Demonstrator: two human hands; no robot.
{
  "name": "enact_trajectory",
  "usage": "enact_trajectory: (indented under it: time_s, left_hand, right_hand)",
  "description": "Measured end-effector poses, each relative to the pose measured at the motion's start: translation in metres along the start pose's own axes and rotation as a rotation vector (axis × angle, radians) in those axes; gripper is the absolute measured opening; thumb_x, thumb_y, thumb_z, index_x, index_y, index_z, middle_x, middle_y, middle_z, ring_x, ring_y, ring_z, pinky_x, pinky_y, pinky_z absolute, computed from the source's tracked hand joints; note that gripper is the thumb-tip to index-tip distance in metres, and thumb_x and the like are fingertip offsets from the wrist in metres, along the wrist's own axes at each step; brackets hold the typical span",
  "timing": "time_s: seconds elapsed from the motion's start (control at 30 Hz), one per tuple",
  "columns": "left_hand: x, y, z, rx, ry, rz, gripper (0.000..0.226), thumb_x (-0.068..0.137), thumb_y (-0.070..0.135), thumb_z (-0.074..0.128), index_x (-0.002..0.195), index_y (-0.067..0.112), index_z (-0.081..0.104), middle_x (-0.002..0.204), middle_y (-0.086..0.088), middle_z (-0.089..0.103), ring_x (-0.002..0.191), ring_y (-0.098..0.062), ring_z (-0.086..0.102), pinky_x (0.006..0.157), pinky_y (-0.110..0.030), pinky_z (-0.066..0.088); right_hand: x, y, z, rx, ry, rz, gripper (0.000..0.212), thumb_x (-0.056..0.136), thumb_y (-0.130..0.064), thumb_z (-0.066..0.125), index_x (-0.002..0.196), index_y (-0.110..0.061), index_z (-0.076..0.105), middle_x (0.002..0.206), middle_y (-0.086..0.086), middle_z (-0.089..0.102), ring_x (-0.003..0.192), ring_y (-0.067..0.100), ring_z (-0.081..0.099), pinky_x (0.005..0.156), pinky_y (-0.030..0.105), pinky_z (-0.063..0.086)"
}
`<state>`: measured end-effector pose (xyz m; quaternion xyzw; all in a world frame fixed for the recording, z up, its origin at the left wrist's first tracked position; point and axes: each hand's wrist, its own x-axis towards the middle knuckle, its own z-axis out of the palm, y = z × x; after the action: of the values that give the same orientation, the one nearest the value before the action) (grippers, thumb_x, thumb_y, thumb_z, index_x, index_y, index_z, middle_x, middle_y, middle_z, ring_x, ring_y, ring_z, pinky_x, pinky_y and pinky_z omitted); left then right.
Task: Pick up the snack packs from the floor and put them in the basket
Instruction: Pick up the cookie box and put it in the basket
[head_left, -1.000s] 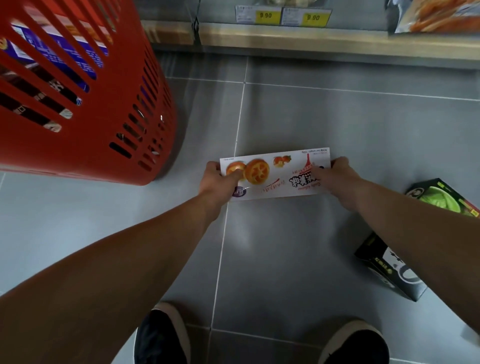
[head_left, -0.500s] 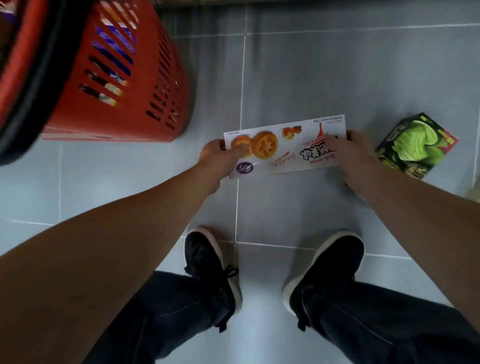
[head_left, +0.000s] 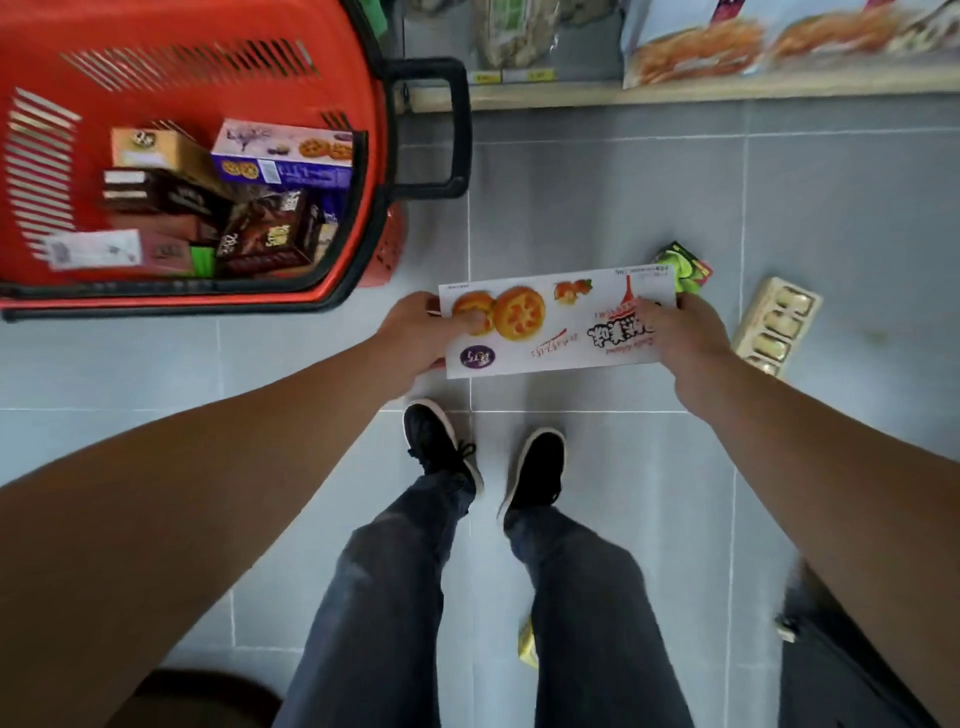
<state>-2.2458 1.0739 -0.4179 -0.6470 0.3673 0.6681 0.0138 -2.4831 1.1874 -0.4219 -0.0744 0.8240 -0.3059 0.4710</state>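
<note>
A long white biscuit box (head_left: 558, 325) with orange cookie pictures is held flat above the grey floor, well off the ground. My left hand (head_left: 415, 332) grips its left end and my right hand (head_left: 680, 335) grips its right end. The red basket (head_left: 371, 156) stands at the upper left, its open top facing me, with several snack boxes inside. The white box is to the right of the basket's near corner, outside it. A green snack box (head_left: 688, 265) lies on the floor behind the white box, partly hidden by it.
A beige tray-like pack (head_left: 776, 325) lies on the floor at the right. A small yellow pack (head_left: 527, 647) shows by my right leg. A store shelf (head_left: 675, 91) with bagged snacks runs along the top. My feet stand below the box; the basket's black handle (head_left: 457, 124) sticks out.
I have stood up, lifting the white box from the floor with both hands. The view now looks down into the basket, and the shelf is back in sight.
</note>
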Motion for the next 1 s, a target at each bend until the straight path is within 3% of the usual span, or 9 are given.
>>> enact_trajectory:
  time_s: [0.17,0.27,0.33,0.43,0.63,0.77,0.93,1.0]
  left_hand:
    - [-0.061,0.047,-0.045,0.04,-0.015,0.057,0.031,0.085,0.014,0.074,0.115,0.017,0.064,0.104,-0.003,0.075,0.086,-0.015,0.072,0.072,-0.032,0.06]
    - [-0.08,0.064,-0.085,0.041,0.004,0.074,0.021,0.088,0.012,0.072,0.105,0.022,0.065,0.1,-0.001,0.075,0.084,-0.014,0.072,0.071,-0.031,0.061]
    - [-0.085,0.071,-0.115,0.015,0.033,0.077,0.027,0.087,0.011,0.072,0.112,0.02,0.065,0.105,-0.004,0.075,0.085,-0.015,0.073,0.068,-0.03,0.062]
    - [-0.083,0.074,-0.162,-0.028,0.075,0.093,0.032,0.086,0.009,0.073,0.115,0.02,0.064,0.107,-0.004,0.075,0.085,-0.016,0.074,0.065,-0.03,0.061]
    - [-0.041,0.07,-0.287,-0.084,0.132,0.067,0.05,0.081,0.008,0.078,0.126,0.022,0.059,0.11,-0.005,0.075,0.093,-0.023,0.075,0.077,-0.04,0.062]
    - [-0.003,0.067,-0.354,-0.091,0.149,0.032,0.066,0.076,0.002,0.08,0.132,0.024,0.053,0.112,-0.006,0.072,0.095,-0.026,0.073,0.079,-0.046,0.062]
    - [0.045,0.06,-0.407,-0.025,0.134,0.019,0.072,0.07,0.003,0.084,0.131,0.022,0.051,0.112,-0.008,0.07,0.096,-0.029,0.072,0.083,-0.053,0.059]
    - [0.062,0.055,-0.414,0.007,0.136,0.006,0.071,0.069,0.006,0.085,0.129,0.023,0.051,0.112,-0.006,0.069,0.096,-0.027,0.071,0.084,-0.052,0.06]
  right_hand:
    - [-0.043,-0.068,-0.002,-0.037,-0.127,-0.051,0.021,0.087,-0.024,0.068,0.106,-0.017,0.065,0.095,0.003,0.072,0.081,0.019,0.067,0.07,0.035,0.056]
    - [-0.06,-0.103,0.016,-0.065,-0.184,-0.072,0.048,0.066,-0.044,0.074,0.107,-0.021,0.064,0.093,0.002,0.074,0.088,0.027,0.07,0.078,0.054,0.058]
    - [-0.068,-0.123,0.038,-0.098,-0.216,-0.114,0.045,0.071,-0.045,0.074,0.107,-0.021,0.062,0.094,0.002,0.073,0.083,0.024,0.069,0.07,0.043,0.057]
    - [-0.076,-0.151,0.079,-0.109,-0.262,-0.165,0.019,0.088,-0.031,0.068,0.103,-0.023,0.06,0.091,-0.004,0.068,0.078,0.011,0.063,0.059,0.026,0.043]
    - [-0.082,-0.19,0.204,-0.136,-0.308,-0.184,0.049,0.073,-0.038,0.076,0.116,-0.021,0.061,0.107,-0.002,0.072,0.095,0.017,0.071,0.088,0.041,0.057]
    - [-0.081,-0.198,0.278,-0.155,-0.283,-0.217,0.04,0.082,-0.02,0.076,0.118,-0.021,0.058,0.109,-0.004,0.07,0.1,0.017,0.068,0.092,0.039,0.054]
    - [-0.069,-0.207,0.341,-0.173,-0.276,-0.191,0.065,0.086,-0.012,0.07,0.142,-0.03,0.04,0.11,-0.011,0.064,0.092,0.004,0.063,0.076,0.023,0.052]
    - [-0.06,-0.203,0.359,-0.181,-0.263,-0.153,0.069,0.086,-0.007,0.069,0.143,-0.029,0.037,0.113,-0.006,0.065,0.097,0.012,0.065,0.08,0.03,0.053]
